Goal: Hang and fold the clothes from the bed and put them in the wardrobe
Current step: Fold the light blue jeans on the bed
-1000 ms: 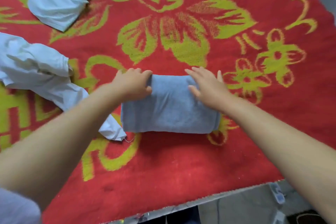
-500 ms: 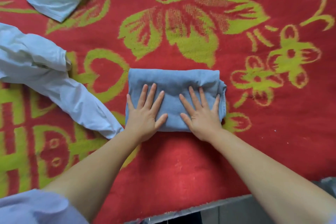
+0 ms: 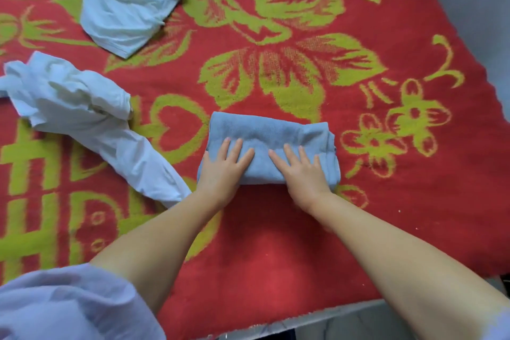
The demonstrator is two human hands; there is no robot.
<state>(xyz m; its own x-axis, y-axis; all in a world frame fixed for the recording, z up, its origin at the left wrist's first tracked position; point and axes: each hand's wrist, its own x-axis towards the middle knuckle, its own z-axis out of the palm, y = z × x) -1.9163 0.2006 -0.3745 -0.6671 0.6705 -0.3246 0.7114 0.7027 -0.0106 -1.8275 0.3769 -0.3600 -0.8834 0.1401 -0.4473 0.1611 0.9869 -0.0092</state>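
Pressing flat: left hand and right hand, fingers straight and slightly spread, on folded blue cloth | cloth lies on red blanket near its front edge | two white garments crumpled to the left

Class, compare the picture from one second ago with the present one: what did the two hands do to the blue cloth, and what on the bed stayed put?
The left hand let go of the folded blue cloth, and both it and the right hand drew back from the far edge to press flat on its near half. The two white garments lie as before.
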